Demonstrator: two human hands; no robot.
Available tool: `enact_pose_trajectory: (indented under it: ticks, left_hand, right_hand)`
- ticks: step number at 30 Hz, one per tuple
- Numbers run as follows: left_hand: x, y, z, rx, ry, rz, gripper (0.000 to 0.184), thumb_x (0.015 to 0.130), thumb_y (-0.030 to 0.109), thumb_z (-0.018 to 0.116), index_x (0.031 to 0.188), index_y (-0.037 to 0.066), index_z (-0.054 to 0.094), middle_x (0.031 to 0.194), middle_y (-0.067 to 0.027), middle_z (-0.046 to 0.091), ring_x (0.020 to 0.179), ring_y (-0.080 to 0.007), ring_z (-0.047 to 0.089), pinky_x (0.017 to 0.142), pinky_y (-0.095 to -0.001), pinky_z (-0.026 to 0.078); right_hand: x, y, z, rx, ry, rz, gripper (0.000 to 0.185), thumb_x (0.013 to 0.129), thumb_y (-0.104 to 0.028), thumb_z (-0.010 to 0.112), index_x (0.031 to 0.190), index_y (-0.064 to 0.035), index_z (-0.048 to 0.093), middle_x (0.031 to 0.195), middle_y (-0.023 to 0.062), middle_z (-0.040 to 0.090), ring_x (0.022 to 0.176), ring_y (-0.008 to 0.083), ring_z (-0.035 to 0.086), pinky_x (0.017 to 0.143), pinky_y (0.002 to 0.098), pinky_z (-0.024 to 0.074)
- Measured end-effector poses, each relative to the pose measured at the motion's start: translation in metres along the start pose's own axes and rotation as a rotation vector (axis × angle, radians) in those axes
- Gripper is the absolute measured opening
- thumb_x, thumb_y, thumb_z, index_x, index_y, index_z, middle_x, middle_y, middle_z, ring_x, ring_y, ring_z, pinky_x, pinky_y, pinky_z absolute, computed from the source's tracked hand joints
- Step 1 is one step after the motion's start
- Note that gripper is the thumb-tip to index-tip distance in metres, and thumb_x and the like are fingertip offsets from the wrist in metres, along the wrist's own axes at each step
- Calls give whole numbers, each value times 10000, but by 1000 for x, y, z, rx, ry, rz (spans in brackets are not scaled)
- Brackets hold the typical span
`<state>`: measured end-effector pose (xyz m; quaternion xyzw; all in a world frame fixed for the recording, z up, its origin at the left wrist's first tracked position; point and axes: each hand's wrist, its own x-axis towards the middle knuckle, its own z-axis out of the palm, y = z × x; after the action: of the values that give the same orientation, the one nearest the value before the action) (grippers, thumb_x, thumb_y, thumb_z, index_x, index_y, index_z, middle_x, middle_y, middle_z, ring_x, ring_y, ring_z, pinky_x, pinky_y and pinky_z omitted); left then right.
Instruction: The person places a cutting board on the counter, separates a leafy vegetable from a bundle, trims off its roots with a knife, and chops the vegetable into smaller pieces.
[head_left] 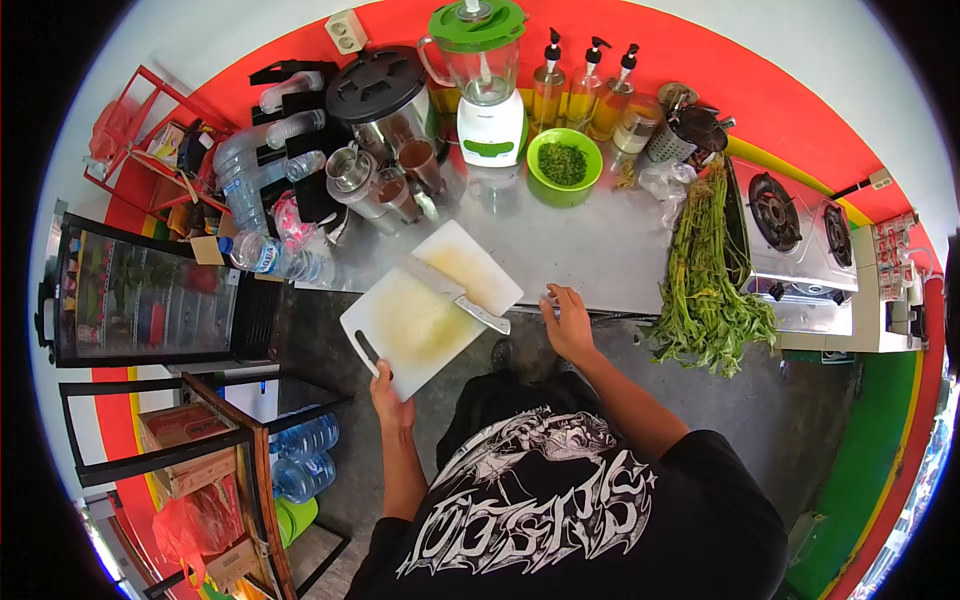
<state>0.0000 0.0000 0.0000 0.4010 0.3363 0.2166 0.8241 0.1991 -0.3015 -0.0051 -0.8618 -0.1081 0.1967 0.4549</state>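
Observation:
My left hand (388, 395) grips a white cutting board (405, 335) at its lower corner, beside the slotted handle. The board is tilted and stained yellow-green. Behind it, a second white board (470, 262) lies on the counter's front edge. A knife (480, 313) with a pale handle rests where the two boards overlap, its handle pointing toward my right hand. My right hand (568, 322) hovers to the right of that handle, fingers loosely bent and apart, with nothing visible in it. Further back, a green bowl (540, 185) contains finely chopped greens (562, 164).
A steel counter (590, 250) runs along the wall. A blender (490, 130), pump bottles (580, 98) and steel cups stand at its back. Leafy stalks (700, 280) hang over the front edge at right, beside a gas stove (790, 230). Plastic bottles (275, 257) lie at left.

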Motion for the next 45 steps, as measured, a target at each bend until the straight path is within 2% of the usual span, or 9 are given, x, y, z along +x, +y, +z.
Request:
enact_pose_trajectory:
  ticks: [2, 6, 10, 19, 23, 27, 33, 42, 45]
  left_hand:
    - [-9, 8, -10, -25, 10, 37, 404, 1026, 290, 581, 1256, -42, 577, 1183, -109, 667, 1069, -217, 643, 955, -371, 492]
    - [0, 28, -53, -57, 87, 56, 414, 1018, 305, 591, 1254, -35, 581, 1183, -106, 668, 1085, -231, 641, 979, -393, 477]
    - [-1, 49, -85, -33, 121, 63, 455, 1025, 324, 572, 1316, -24, 548, 1258, -110, 644, 1150, -241, 616, 1016, -407, 455]
    - [5, 75, -113, -32, 202, 98, 432, 1036, 313, 552, 1299, -30, 559, 1257, -113, 647, 1144, -238, 616, 1019, -412, 452]
    - [12, 69, -110, -45, 195, 74, 437, 1037, 314, 550, 1301, -35, 557, 1267, -110, 642, 1161, -234, 609, 1030, -407, 445]
    - [24, 61, -103, -71, 145, 38, 454, 1030, 326, 563, 1307, -33, 557, 1271, -107, 644, 1168, -242, 609, 1035, -407, 441]
    - [53, 49, -89, -67, 51, -1, 443, 1052, 311, 515, 1303, -52, 560, 1288, -124, 639, 1185, -238, 605, 1052, -395, 432]
    - [65, 51, -57, -102, 17, -44, 391, 1025, 283, 582, 1255, -33, 589, 1188, -101, 671, 1080, -220, 643, 959, -370, 487]
    - [68, 49, -63, -33, -32, -62, 456, 1024, 314, 570, 1311, -41, 563, 1293, -109, 638, 1189, -239, 604, 1054, -397, 432]
  right_hand:
    - [0, 6, 9, -229, 16, -77, 636, 948, -285, 628, 1455, 13, 387, 1440, 194, 465, 1367, 334, 417, 1113, 471, 353]
    - [24, -6, 61, -446, 14, -235, 691, 964, -323, 593, 1481, 51, 329, 1520, 218, 385, 1442, 364, 326, 1164, 464, 302]
    - [47, -32, 112, -564, -57, -292, 755, 964, -355, 580, 1524, 39, 261, 1604, 196, 261, 1510, 337, 207, 1212, 452, 229]
    - [99, -76, 200, -791, -69, -460, 764, 931, -275, 585, 1560, -27, 228, 1637, 161, 201, 1519, 323, 189, 1227, 436, 208]
    - [117, -51, 199, -1090, 50, -567, 833, 901, -282, 626, 1578, -59, 193, 1656, 100, 179, 1528, 254, 177, 1235, 407, 199]
    - [108, -59, 152, -885, -82, -423, 983, 810, -341, 727, 1579, -57, 185, 1653, 88, 201, 1522, 231, 201, 1236, 380, 197]
    - [94, -30, 105, -858, -31, -383, 963, 896, -641, 555, 1571, -42, 219, 1649, 83, 223, 1524, 246, 191, 1234, 398, 200]
    - [88, 11, 59, -851, 4, -290, 759, 1017, -535, 410, 1581, -68, 212, 1661, 86, 186, 1537, 259, 149, 1243, 422, 161]
    - [86, 14, 54, -777, 119, -115, 776, 1017, -510, 431, 1580, -37, 184, 1662, 118, 164, 1538, 276, 141, 1245, 429, 152]
